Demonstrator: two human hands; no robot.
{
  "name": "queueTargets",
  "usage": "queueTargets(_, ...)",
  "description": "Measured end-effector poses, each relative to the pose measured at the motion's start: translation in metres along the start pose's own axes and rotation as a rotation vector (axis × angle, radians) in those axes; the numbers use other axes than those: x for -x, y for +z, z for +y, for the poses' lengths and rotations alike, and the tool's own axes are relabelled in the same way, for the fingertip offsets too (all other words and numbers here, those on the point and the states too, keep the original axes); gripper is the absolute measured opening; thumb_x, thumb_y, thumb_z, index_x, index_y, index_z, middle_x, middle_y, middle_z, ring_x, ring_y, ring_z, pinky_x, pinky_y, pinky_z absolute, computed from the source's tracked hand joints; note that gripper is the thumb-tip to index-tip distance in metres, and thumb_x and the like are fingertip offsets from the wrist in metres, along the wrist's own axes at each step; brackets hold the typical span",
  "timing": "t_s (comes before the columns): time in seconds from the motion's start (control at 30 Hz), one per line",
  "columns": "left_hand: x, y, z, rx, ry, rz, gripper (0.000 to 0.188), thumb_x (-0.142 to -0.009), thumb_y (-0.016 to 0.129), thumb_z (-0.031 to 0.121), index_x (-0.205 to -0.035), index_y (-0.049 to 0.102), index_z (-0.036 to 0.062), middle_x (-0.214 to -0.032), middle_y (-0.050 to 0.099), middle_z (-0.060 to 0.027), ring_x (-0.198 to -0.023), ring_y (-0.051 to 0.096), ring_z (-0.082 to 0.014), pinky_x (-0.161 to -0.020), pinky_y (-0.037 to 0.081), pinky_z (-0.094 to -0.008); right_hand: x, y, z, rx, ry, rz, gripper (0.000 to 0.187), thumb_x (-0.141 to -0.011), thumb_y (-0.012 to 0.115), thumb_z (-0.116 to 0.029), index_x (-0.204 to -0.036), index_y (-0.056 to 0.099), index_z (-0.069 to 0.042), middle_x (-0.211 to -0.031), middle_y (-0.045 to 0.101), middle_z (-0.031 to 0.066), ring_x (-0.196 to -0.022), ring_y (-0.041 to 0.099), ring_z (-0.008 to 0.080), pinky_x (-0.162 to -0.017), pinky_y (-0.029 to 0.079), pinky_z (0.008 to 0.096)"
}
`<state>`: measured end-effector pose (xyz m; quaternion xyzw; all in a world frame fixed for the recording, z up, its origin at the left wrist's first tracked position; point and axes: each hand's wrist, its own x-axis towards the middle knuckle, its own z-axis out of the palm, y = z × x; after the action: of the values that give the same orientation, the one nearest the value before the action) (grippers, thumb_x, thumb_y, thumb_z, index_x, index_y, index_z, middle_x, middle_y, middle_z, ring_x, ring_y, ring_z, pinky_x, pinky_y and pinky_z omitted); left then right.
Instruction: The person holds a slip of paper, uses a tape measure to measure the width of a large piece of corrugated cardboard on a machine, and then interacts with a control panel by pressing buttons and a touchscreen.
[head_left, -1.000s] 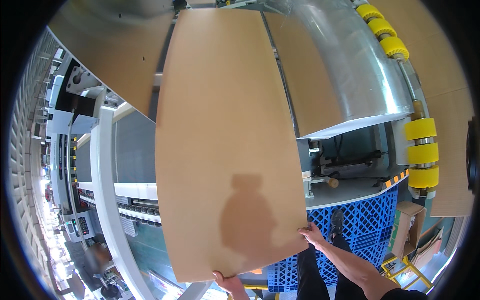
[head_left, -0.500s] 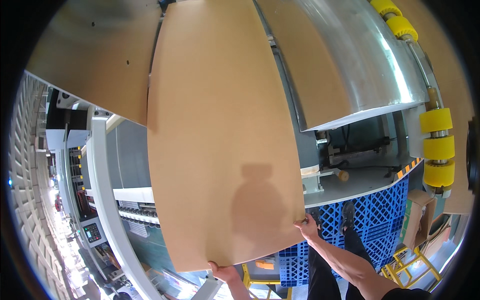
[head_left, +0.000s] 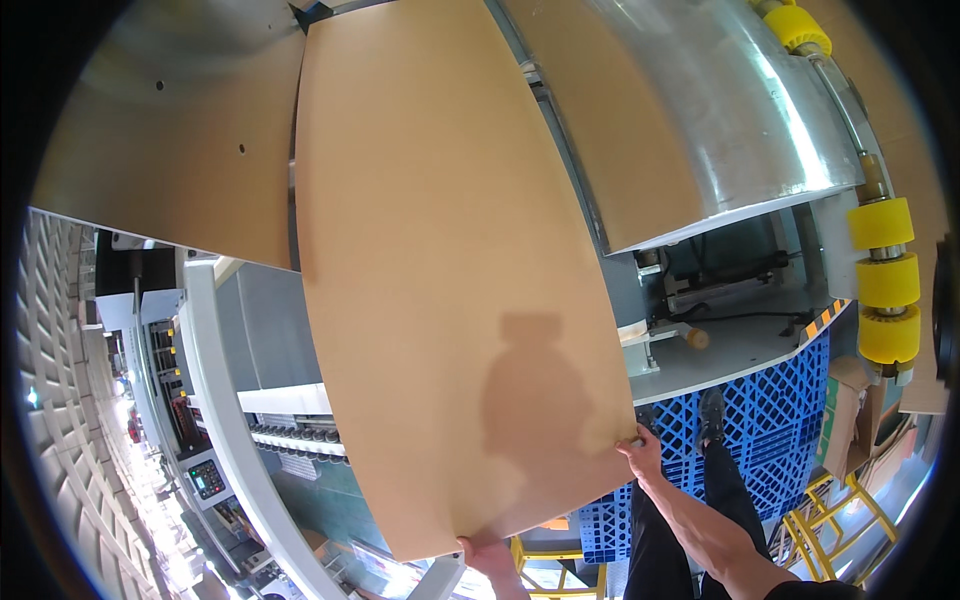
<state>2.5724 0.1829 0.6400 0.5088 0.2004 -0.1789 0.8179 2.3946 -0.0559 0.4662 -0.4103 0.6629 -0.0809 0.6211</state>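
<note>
A long brown cardboard sheet (head_left: 450, 260) lies flat across the machine, its near end jutting out towards me. My left hand (head_left: 490, 560) grips the near edge close to the left corner, thumb on top and the other fingers hidden beneath. At the right near corner my right hand (head_left: 642, 455) pinches the sheet, thumb on the upper face. Polished metal plates flank the sheet's far part: one at the left (head_left: 180, 140) and a curved one at the right (head_left: 700, 120). A dark shadow falls on the cardboard between my hands.
Yellow rollers (head_left: 888, 280) sit on a shaft at the right. Blue plastic pallets (head_left: 760, 440) lie under my feet. A yellow metal frame (head_left: 825, 530) and cardboard boxes (head_left: 850, 410) stand at the lower right. At the left are a white machine beam (head_left: 225, 400) and a button panel (head_left: 206, 479).
The view has turned slightly, so the sheet and surroundings appear tilted. The sheet's near end and both hands now sit a little further right in view; both hands keep their grip.
</note>
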Motion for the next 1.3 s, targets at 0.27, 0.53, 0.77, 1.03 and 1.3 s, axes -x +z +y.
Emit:
queueTargets(0.27,-0.052,-0.032,0.012,0.039,-0.044,0.131,0.047,-0.104,0.052,0.035,-0.141,0.052,0.0057,-0.141,0.057,-0.0098,-0.131,0.051,-0.0294,-0.111,0.040,-0.0465,-0.011,0.030,-0.031,0.053,0.018,-0.053,0.054,-0.074,0.082,-0.022,-0.124,0.068,-0.008,-0.101,0.075,0.0100,-0.092,0.070,0.0225,-0.083,0.053,0.0347)
queueTargets(0.53,-0.057,-0.002,0.006,0.103,-0.037,0.304,0.042,-0.104,0.048,0.031,-0.136,0.055,0.0056,-0.138,0.057,-0.0110,-0.129,0.052,-0.0278,-0.110,0.041,-0.0451,-0.032,0.019,-0.026,0.335,-0.024,-0.202,0.070,-0.073,0.082,-0.037,-0.134,0.062,-0.009,-0.110,0.073,0.0147,-0.101,0.070,0.0305,-0.090,0.054,0.0396)
queueTargets(0.77,-0.098,-0.040,-0.009,-0.020,-0.073,0.280,0.041,-0.103,0.045,0.033,-0.135,0.055,0.0082,-0.138,0.056,-0.0084,-0.127,0.053,-0.0248,-0.109,0.041,-0.0442,-0.042,-0.020,-0.007,0.572,-0.179,-0.205,0.078,-0.077,0.082,-0.040,-0.140,0.055,-0.004,-0.105,0.073,0.0143,-0.100,0.070,0.0264,-0.089,0.053,0.0361)
queueTargets(1.03,0.002,-0.104,-0.060,-0.261,-0.274,0.275,0.026,-0.095,0.059,0.027,-0.117,0.054,0.0140,-0.096,0.057,-0.0017,-0.085,0.060,-0.0197,-0.067,0.051,-0.0380,0.025,-0.244,0.028,0.958,-0.074,-0.430,0.045,-0.074,0.080,-0.046,-0.101,0.075,-0.009,-0.096,0.074,0.0155,-0.089,0.071,0.0291,-0.077,0.054,0.0398)
queueTargets(1.3,0.311,-0.092,-0.133,-0.380,-0.679,0.302,0.035,-0.092,0.066,0.023,-0.125,0.061,0.0135,-0.093,0.064,-0.0040,-0.074,0.064,-0.0196,-0.058,0.051,-0.0352,0.093,-0.433,0.017,1.010,-0.029,-0.564,0.049,-0.086,0.070,-0.037,-0.121,0.071,-0.004,-0.118,0.071,0.0155,-0.108,0.067,0.0300,-0.095,0.053,0.0409)
